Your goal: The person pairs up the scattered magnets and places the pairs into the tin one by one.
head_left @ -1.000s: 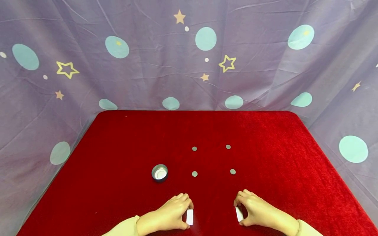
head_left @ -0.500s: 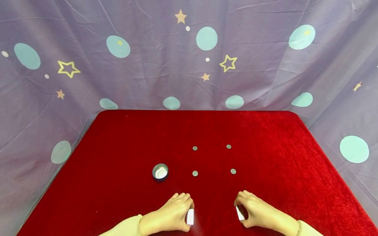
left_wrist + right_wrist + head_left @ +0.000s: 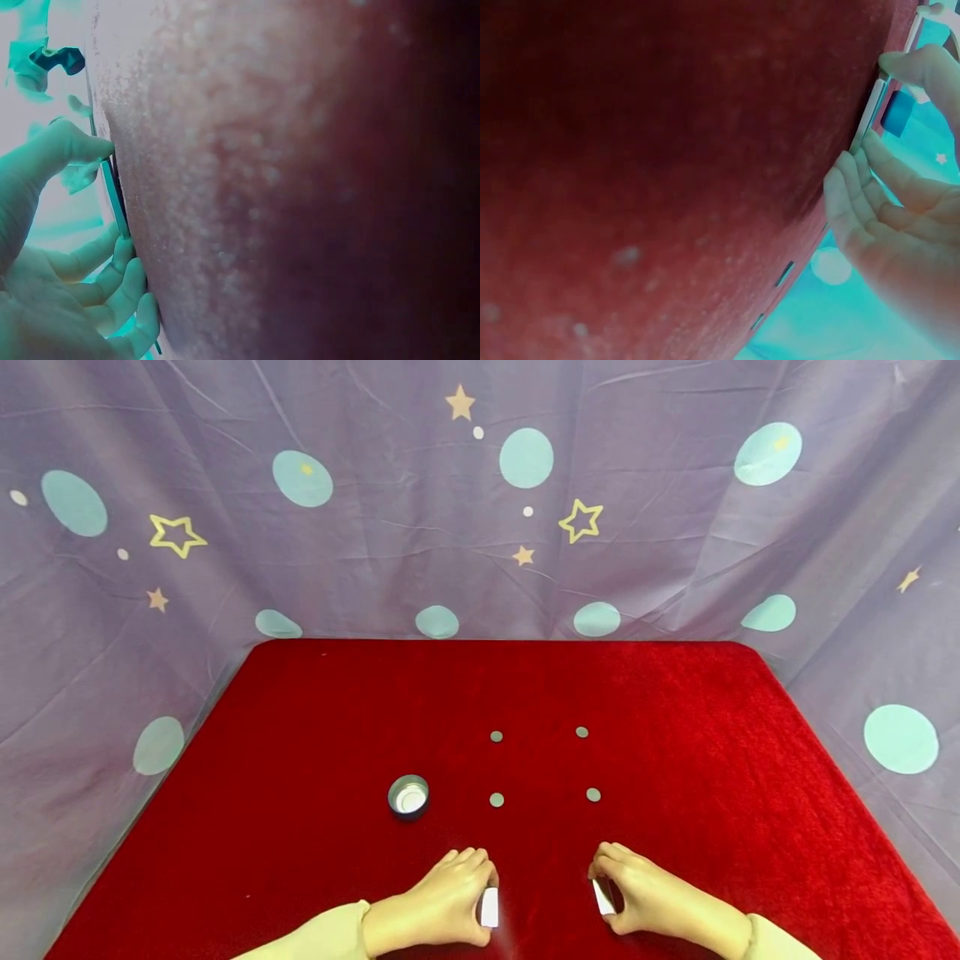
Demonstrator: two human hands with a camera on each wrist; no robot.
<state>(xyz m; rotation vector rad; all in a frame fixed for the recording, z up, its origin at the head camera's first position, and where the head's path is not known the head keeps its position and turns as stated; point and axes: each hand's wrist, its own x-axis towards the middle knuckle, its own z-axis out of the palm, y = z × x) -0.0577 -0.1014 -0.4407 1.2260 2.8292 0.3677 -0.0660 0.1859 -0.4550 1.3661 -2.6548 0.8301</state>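
Near the front of the red-covered table, my left hand [image 3: 446, 902] pinches a small white rectangular piece [image 3: 490, 907] between thumb and fingertips. To its right, my right hand [image 3: 648, 893] holds a similar white piece [image 3: 603, 897] the same way, tilted slightly. The two hands face each other across a gap of red cloth. From the left wrist, the piece [image 3: 115, 199] looks thin and flat, low against the cloth, with the thumb at one end and fingers at the other. In the right wrist view the other piece [image 3: 868, 112] also appears as a thin bar.
Beyond the hands, several small grey discs lie in a rough square, one disc [image 3: 497, 800] at its near left corner and another disc [image 3: 593, 795] at its near right. A small round dark tin [image 3: 408, 811], shiny inside, stands left of them. A patterned purple curtain [image 3: 645, 568] surrounds the table.
Both hands have shifted slightly toward each other with their white pieces, narrowing the gap. The discs and the tin stay where they were on the cloth.
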